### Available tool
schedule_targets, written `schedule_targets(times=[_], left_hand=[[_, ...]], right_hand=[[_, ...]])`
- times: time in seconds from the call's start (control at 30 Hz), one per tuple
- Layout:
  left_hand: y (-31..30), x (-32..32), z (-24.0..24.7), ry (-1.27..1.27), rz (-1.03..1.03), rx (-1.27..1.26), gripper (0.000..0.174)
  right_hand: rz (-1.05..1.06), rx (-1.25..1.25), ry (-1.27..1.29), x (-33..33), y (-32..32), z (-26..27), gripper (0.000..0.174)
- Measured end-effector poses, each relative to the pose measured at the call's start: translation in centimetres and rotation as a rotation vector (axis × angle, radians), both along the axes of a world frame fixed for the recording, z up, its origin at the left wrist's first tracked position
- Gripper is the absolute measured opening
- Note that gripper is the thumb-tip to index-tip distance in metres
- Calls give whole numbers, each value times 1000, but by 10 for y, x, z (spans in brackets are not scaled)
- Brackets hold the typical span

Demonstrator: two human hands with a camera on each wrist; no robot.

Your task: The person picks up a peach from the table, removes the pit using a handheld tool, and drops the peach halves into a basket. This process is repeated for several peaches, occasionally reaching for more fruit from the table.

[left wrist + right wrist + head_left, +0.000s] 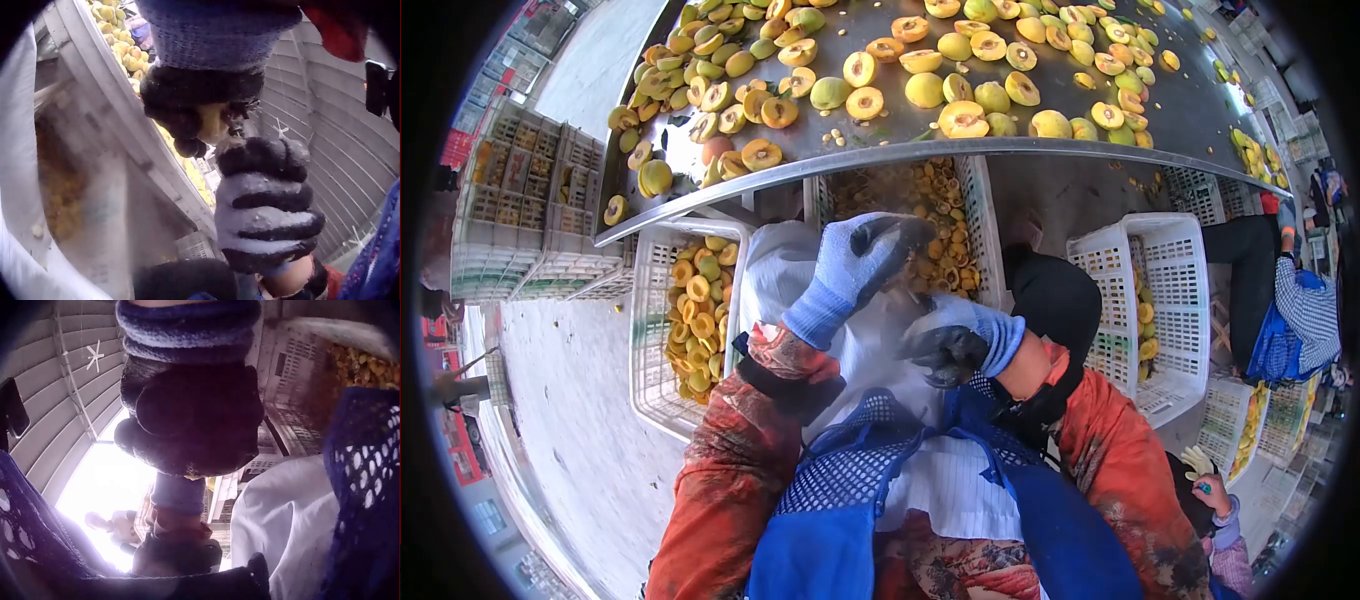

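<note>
1. Halved stone fruits [962, 120] are lying on the table [1190, 100].
2. The middle crate [982, 220] is standing below its near edge, holding more halves [955, 250].
3. A left crate [645, 340] and a right crate [1180, 300] are flanking it.
4. Stacked crates [510, 240] are standing farther left.

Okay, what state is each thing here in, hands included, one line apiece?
Left hand, pinching a yellowish piece
Right hand, fingers curled; anything held is unclear
Table, strewn with whole and halved fruit
Left crate, open-topped, holding halved fruit
Middle crate, open-topped, holding fruit pieces
Left-edge crates, stacked
Gloves, worn on both hands
</note>
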State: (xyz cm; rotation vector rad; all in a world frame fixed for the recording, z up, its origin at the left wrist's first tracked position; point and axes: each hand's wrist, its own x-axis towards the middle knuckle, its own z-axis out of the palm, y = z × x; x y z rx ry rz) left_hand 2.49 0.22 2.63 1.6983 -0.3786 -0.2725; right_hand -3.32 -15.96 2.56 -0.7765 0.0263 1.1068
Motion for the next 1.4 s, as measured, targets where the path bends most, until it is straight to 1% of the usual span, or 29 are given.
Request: schedule_targets(times=[0.1,0.13,0.2,0.23,0.3,0.33,0.4,0.43,0.5,0.53,0.57,0.6,0.63,0.67,0.73,0.8,0.83,0.87,0.9,0.97,1.07,1.1,1.13,1.17,1.23,1.27,1.3,1.37,1.4], left_hand=[[2,8,-3,171,-34,-111,26],[5,10,-8,-108,-8,-34,26],[12,19,-20,-676,40,127,28],[15,15,-23,-882,256,281,31],[45,11,-15,-393,270,295,47],[74,6,-24,-346,321,332,46],[156,-7,-43,155,582,-27,36],[187,-12,-32,330,712,167,44],[209,-24,-1,79,501,1365,48],[199,-15,12,-10,563,1324,46],[188,-5,20,-89,628,1276,45],[189,18,4,-195,618,966,41],[146,43,14,6,634,536,36],[110,70,20,41,519,481,31],[34,120,11,-37,339,628,31],[-38,165,-9,-121,124,884,45],[-75,173,-15,-117,109,933,54],[-95,190,-46,-199,34,932,59],[-119,189,-49,-147,39,992,60],[-140,192,-65,-178,78,870,58],[-121,191,-57,-130,25,732,52],[-102,195,-64,-16,95,592,48],[-90,179,-39,82,150,247,46],[-72,167,-14,281,228,74,44],[-29,140,4,315,349,-220,37],[2,124,1,399,333,-447,36],[27,111,3,535,132,-721,39],[45,78,6,458,154,-807,43],[51,62,-8,264,254,-636,47]], right_hand=[[-62,117,163,-1,6,2,13],[-84,146,221,0,8,5,13],[-111,222,130,4,14,-2,14],[-126,261,82,7,15,-4,14],[-180,214,-41,16,8,1,14],[-221,193,-103,20,3,2,14],[-104,-281,-312,29,-13,-12,16],[-40,-519,-407,33,-21,-26,17],[142,-1182,-853,25,-26,-95,28],[244,-1519,-1069,23,-24,-116,33],[198,-1486,-1055,26,-20,-106,32],[162,-1454,-1042,27,-16,-94,30],[120,-1428,-1030,31,-14,-86,29],[167,-1409,-988,37,-17,-87,32],[106,-1422,-1068,34,-24,-100,33],[126,-1465,-1058,30,-27,-106,34],[68,-1445,-1060,28,-28,-108,36],[13,-1424,-1063,25,-29,-111,38],[-40,-1401,-1067,22,-29,-114,40],[-81,-1425,-1110,22,-29,-115,37],[-86,-1388,-1142,22,-25,-110,34],[-106,-1368,-1145,21,-25,-110,34],[-128,-1350,-1147,20,-24,-109,34],[-81,-1343,-1112,20,-25,-107,34],[22,-1323,-1054,26,-30,-100,34],[-21,-1315,-1074,27,-31,-100,35],[-93,-1331,-1065,29,-28,-95,35],[-226,-1360,-1041,31,-20,-74,36],[-259,-1303,-1076,32,-17,-58,34]])
